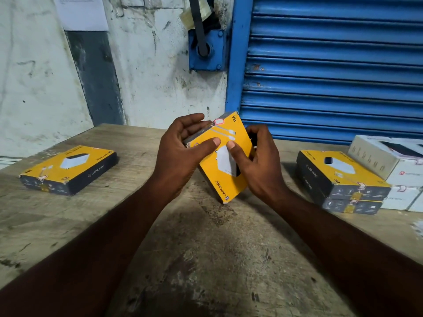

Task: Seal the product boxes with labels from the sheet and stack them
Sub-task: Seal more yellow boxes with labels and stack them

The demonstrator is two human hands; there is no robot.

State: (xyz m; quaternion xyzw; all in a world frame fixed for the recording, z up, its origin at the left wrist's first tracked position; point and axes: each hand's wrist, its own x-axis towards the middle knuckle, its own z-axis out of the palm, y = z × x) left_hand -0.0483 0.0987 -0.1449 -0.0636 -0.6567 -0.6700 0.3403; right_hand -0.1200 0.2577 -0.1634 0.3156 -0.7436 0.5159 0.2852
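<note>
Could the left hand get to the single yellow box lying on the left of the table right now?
Probably not at once: the left hand and right hand both grip the tilted yellow box. The table between it and the single box is bare.

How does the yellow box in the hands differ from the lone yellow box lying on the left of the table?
The held box is tilted up on a lower corner, gripped by the left hand and right hand; the left box lies flat on the table, untouched. The held box's yellow face tilts toward the camera; the left box's faces up. Both share the same yellow-and-dark design.
</note>
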